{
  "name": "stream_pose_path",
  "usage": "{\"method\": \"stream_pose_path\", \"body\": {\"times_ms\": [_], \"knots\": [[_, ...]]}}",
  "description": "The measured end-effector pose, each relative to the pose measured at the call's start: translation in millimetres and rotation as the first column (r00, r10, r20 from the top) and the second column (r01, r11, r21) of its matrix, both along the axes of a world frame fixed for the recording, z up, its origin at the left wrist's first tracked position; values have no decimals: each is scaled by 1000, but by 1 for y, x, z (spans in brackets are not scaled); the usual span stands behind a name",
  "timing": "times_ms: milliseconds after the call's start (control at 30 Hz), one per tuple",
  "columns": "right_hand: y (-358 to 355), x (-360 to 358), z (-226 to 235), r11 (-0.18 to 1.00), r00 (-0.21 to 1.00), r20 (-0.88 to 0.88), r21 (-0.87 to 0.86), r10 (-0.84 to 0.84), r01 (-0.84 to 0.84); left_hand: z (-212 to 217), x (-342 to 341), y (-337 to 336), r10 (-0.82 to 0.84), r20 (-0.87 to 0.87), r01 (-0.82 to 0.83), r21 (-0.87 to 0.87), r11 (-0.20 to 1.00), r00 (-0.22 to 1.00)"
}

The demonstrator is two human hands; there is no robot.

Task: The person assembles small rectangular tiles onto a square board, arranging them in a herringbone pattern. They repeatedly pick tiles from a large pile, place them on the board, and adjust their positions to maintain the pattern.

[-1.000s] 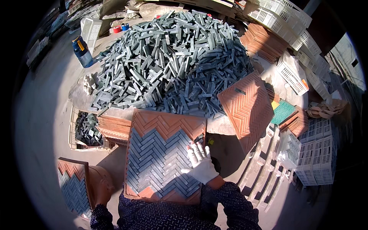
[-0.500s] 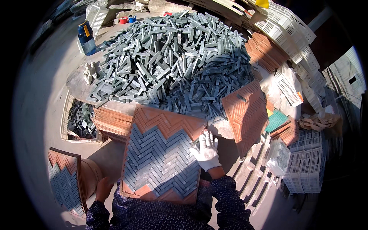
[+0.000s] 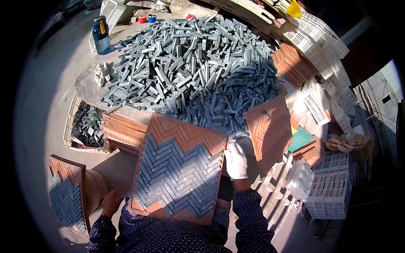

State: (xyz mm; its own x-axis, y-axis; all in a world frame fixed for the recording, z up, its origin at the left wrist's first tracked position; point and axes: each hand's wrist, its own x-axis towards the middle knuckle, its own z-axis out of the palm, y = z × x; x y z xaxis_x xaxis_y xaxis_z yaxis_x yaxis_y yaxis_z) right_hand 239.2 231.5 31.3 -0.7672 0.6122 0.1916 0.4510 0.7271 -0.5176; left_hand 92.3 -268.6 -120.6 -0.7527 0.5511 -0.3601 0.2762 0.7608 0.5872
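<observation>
Head view: gloved right hand (image 3: 236, 162), fingers partly curled, at the tray's (image 3: 181, 130) right edge; bare left hand (image 3: 111, 204), half-bent, off its left; both grips unclear. Between them, holding the tray level should keep its strips (image 3: 181, 177) seated.

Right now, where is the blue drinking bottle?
In the head view, the blue drinking bottle stands at upper left, left of the grey strip pile, near a white crate.
</observation>
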Motion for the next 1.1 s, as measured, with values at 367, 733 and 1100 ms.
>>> {"method": "stream_pose_path", "body": {"times_ms": [367, 733, 1100], "knots": [[-15, -5, -22, 990, 982, -181, 122, -48, 71, 11, 1, 12, 50, 66, -52, 23, 998, 997], [-13, 26, 13, 857, 912, -388, -507, -132, -92, 29, 11, 19, 105, 108, -97, -81, 992, 989], [-10, 28, 12, 864, 914, -368, -502, -169, -42, 35, 10, 27, 103, 102, -94, -92, 991, 989]]}}
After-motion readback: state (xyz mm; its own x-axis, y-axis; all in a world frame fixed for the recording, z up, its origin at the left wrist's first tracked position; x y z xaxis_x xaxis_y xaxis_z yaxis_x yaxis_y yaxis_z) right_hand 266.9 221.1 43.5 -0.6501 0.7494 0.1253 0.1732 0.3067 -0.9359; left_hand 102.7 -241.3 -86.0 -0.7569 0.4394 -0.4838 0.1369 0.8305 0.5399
